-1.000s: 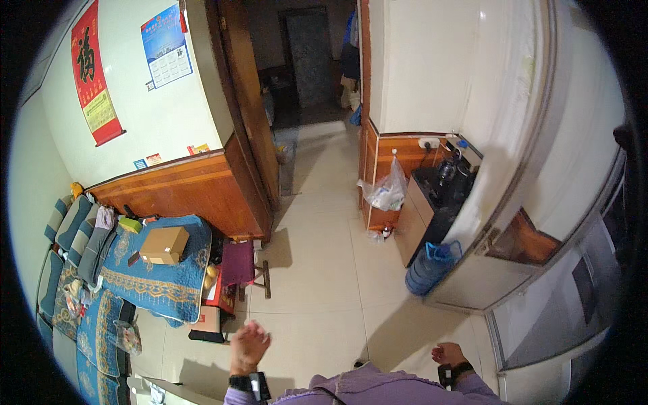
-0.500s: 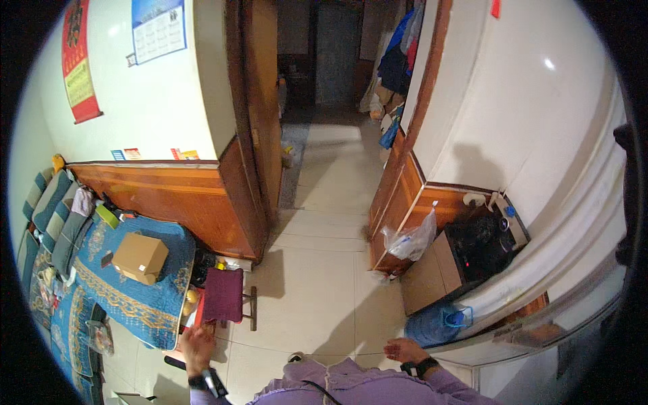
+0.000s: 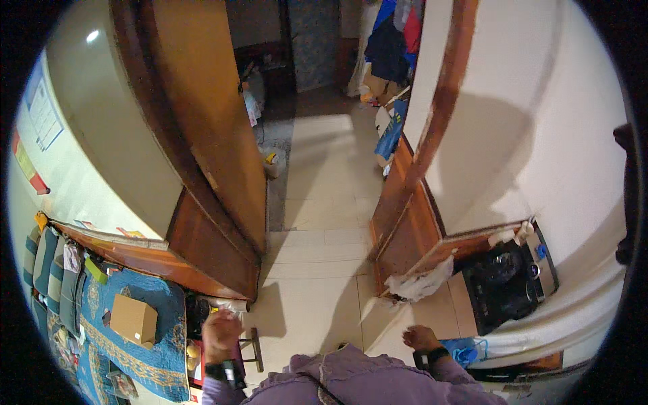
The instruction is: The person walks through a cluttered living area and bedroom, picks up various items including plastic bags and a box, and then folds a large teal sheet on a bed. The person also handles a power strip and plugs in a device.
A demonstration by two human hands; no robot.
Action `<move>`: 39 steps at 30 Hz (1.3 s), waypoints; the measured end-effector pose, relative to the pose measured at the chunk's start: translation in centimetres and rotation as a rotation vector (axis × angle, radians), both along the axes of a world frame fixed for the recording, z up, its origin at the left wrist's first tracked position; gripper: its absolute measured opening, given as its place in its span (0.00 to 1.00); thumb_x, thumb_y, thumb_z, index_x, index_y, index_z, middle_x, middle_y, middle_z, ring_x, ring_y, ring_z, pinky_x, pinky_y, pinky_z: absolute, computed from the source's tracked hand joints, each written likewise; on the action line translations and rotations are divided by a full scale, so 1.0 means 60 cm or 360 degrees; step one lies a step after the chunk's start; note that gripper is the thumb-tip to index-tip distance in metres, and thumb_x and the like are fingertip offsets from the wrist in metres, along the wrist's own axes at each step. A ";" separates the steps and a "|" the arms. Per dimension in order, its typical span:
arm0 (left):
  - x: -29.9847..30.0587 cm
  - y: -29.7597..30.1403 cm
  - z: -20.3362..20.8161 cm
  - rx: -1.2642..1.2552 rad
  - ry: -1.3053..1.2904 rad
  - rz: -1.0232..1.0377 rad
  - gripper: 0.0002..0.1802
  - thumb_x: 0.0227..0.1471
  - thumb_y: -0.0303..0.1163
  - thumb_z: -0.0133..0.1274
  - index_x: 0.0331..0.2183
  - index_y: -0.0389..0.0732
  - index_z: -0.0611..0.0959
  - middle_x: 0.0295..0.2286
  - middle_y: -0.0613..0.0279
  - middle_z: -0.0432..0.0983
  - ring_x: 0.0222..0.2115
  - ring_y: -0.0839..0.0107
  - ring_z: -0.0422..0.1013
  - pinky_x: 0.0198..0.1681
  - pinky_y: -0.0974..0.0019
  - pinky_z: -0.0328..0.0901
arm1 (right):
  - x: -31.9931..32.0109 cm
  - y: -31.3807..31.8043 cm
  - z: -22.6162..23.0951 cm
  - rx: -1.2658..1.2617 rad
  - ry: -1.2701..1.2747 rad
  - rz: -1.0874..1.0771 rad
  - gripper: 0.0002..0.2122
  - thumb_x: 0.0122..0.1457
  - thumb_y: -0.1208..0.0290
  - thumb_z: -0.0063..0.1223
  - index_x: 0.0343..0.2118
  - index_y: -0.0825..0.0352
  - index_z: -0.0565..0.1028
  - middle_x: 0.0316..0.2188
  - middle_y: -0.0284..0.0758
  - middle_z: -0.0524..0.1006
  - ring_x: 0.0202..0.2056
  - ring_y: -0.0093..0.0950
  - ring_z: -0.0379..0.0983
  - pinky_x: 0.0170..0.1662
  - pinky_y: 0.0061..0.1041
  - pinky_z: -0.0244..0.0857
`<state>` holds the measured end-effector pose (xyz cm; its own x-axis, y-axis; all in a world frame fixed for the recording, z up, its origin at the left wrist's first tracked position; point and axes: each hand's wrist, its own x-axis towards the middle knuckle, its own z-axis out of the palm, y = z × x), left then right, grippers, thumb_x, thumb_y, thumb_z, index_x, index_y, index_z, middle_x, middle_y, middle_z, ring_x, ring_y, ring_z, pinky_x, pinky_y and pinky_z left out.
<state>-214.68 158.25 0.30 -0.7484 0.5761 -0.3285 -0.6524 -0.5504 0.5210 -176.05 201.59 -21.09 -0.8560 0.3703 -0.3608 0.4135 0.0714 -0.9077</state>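
Observation:
My left hand (image 3: pixel 221 334) hangs at the lower left with loosely bent fingers and nothing in it. It hides most of a maroon-topped stool (image 3: pixel 252 351), whose side frame shows beside it; whether they touch I cannot tell. Over the floor at the lower right, my right hand (image 3: pixel 420 337) is held out empty, its fingers slightly apart. A dark band circles each wrist. Nearest to that hand are a blue plastic water jug (image 3: pixel 467 352), partly cut off by my arm, and a white plastic bag (image 3: pixel 424 282) hanging by the wooden panel.
An open doorway with a brown door (image 3: pixel 212 128) leads to a tiled passage (image 3: pixel 320 175). Left, a cardboard box (image 3: pixel 129 320) sits on a blue patterned cloth (image 3: pixel 162 364). Right stands a cabinet with a black cooktop (image 3: pixel 503 287). Clothes (image 3: pixel 388 50) hang beyond the doorway.
The doorway has come nearer and my view has moved forward. The stool and water jug have slid toward the lower edge, beside my arms. Both hands remain empty.

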 end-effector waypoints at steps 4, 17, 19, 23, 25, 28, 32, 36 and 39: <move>-0.107 -0.095 -0.030 -0.0186 -0.0264 0.0701 0.04 0.48 0.32 0.48 0.28 0.45 0.76 0.22 0.70 0.74 0.25 0.73 0.69 0.33 0.68 0.64 | -0.335 0.091 0.102 -0.1246 0.0083 -0.0505 0.09 0.57 0.68 0.48 0.36 0.67 0.71 0.34 0.38 0.73 0.34 0.30 0.70 0.42 0.25 0.65; -0.647 0.516 -0.021 0.0045 -0.0302 -0.0035 0.04 0.46 0.30 0.49 0.26 0.40 0.75 0.19 0.64 0.70 0.25 0.69 0.68 0.38 0.63 0.61 | -0.728 0.346 0.185 -0.1652 0.0051 -0.0798 0.10 0.59 0.66 0.46 0.41 0.65 0.71 0.35 0.35 0.73 0.35 0.28 0.71 0.40 0.28 0.66; -0.722 0.638 -0.009 0.0038 -0.0297 -0.0173 0.04 0.46 0.30 0.50 0.25 0.41 0.75 0.21 0.63 0.72 0.25 0.69 0.68 0.38 0.63 0.61 | -0.754 0.427 0.130 -0.2211 0.0431 -0.1064 0.10 0.59 0.65 0.46 0.40 0.65 0.71 0.34 0.35 0.73 0.34 0.28 0.70 0.40 0.29 0.66; -0.845 0.771 -0.016 0.0070 -0.0243 -0.0171 0.05 0.45 0.32 0.52 0.27 0.41 0.76 0.22 0.63 0.72 0.26 0.69 0.69 0.39 0.64 0.60 | -0.879 0.570 0.014 -0.2091 0.0687 -0.0704 0.16 0.58 0.63 0.44 0.44 0.68 0.70 0.38 0.37 0.73 0.35 0.32 0.68 0.41 0.30 0.66; -0.885 0.774 -0.039 0.0140 -0.0020 -0.0031 0.12 0.45 0.32 0.51 0.35 0.40 0.75 0.26 0.63 0.71 0.27 0.70 0.69 0.36 0.64 0.62 | -0.961 0.629 0.004 -0.2061 0.0571 -0.0741 0.16 0.58 0.63 0.45 0.44 0.69 0.70 0.37 0.38 0.72 0.34 0.31 0.68 0.42 0.30 0.65; -0.973 0.725 -0.073 -0.0043 -0.0054 0.0339 0.15 0.47 0.34 0.48 0.39 0.39 0.74 0.28 0.64 0.71 0.28 0.70 0.69 0.34 0.61 0.64 | -1.139 0.722 0.045 -0.2042 0.0644 -0.0440 0.15 0.58 0.66 0.45 0.45 0.70 0.69 0.37 0.40 0.72 0.35 0.33 0.69 0.45 0.33 0.64; -1.074 0.675 -0.137 -0.0088 -0.0156 0.1114 0.13 0.51 0.36 0.45 0.38 0.41 0.76 0.28 0.66 0.73 0.27 0.71 0.68 0.34 0.61 0.65 | -1.370 0.850 0.126 -0.1879 0.0569 -0.0176 0.15 0.60 0.65 0.43 0.44 0.69 0.68 0.33 0.37 0.71 0.36 0.29 0.67 0.45 0.30 0.62; -1.211 0.682 -0.164 -0.0111 -0.0201 0.1291 0.13 0.52 0.36 0.45 0.37 0.40 0.76 0.27 0.66 0.73 0.26 0.71 0.68 0.33 0.62 0.64 | -1.542 0.955 0.108 -0.2183 0.0482 -0.0092 0.16 0.60 0.70 0.43 0.48 0.74 0.65 0.39 0.45 0.72 0.41 0.36 0.70 0.48 0.36 0.65; -1.372 0.811 -0.161 -0.0032 -0.0138 0.1000 0.12 0.53 0.36 0.45 0.36 0.40 0.77 0.25 0.67 0.73 0.26 0.71 0.68 0.33 0.63 0.64 | -1.624 1.026 0.062 -0.1809 0.0403 -0.0129 0.16 0.60 0.69 0.42 0.48 0.74 0.65 0.39 0.45 0.72 0.41 0.36 0.70 0.47 0.36 0.66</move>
